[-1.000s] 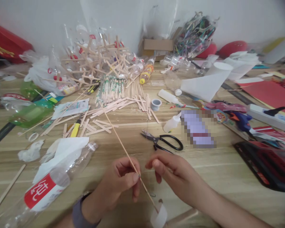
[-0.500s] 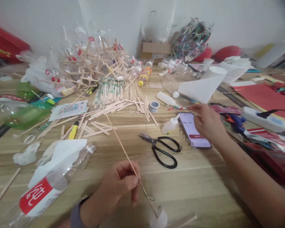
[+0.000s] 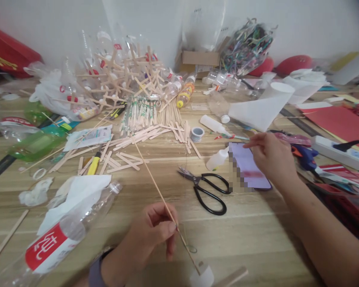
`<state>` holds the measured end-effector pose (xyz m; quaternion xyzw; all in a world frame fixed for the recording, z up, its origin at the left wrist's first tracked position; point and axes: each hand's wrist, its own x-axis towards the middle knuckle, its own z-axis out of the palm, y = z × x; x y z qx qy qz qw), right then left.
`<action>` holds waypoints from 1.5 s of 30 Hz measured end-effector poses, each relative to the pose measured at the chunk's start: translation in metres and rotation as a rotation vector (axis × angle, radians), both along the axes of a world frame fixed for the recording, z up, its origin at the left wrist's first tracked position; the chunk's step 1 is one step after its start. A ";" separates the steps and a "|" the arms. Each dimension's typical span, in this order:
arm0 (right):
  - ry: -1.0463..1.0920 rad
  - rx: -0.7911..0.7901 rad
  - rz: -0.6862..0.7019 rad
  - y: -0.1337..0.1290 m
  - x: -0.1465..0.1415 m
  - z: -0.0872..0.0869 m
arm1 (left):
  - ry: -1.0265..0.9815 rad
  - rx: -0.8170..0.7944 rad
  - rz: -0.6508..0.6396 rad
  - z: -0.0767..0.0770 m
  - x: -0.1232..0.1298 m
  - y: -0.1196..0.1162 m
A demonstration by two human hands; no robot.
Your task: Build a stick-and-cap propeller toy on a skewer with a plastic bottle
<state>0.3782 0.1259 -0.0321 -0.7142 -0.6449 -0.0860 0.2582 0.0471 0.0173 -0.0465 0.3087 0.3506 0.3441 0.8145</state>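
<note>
Diagonally, a thin stick (image 3: 152,175) ran through my left hand (image 3: 152,229), pinched between thumb and fingers, its near end at a small white piece (image 3: 204,278). My right hand (image 3: 273,159) hung by the phone (image 3: 245,159) with fingers loosely extended, though I couldn't tell whether they touched it, and black-handled scissors (image 3: 196,179) lay near a squat white bottle (image 3: 217,160).

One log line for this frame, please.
left hand: holding thin stick | right hand: at phone, contact unclear | scissors: unheld
</note>
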 end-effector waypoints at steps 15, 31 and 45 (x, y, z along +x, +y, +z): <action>0.130 -0.071 -0.120 -0.026 -0.003 -0.001 | 0.019 -0.006 -0.019 0.001 0.002 0.000; 0.127 -0.102 -0.109 -0.026 0.001 -0.005 | 0.087 -0.049 -0.015 0.001 0.002 -0.001; -0.002 -0.126 0.137 0.005 0.008 -0.027 | 0.139 -0.011 -0.030 0.001 0.004 -0.001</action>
